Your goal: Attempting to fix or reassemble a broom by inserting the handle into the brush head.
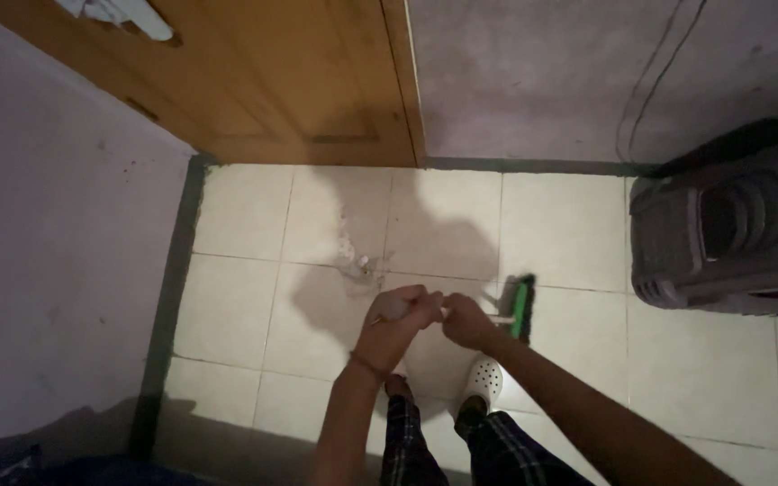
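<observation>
- The tiled floor (245,306) was the biggest thing, pale and square-lined, with a dark green strip along its edges at 9 and 12 o'clock.
- A wooden door (299,81) stood at 12 o'clock, brown and plain, with no sign that I could see on it.
- A big dark grey plastic thing (722,234) with ribbed rings sat at 3 o'clock. A small reddish patch showed low on it, too dark to tell what it was.
- A dirty patch (353,263) lay on the floor just past the hands, toward 12 o'clock.
- The left hand (398,326) was clenched around a pale stick-like handle (392,310), near the middle of the view.
- The right hand (466,322) was closed on the same handle, just beside the left, almost touching it.
- The brush head (521,304) was green and dark, down on the floor toward 3 o'clock from the hands.
- A white shoe with holes (482,380) stood at 6 o'clock, under the hands.
- It looked like the sweeping step was in hand. The next move would likely need a firm two-handed pull of the brush toward the dirty patch.
</observation>
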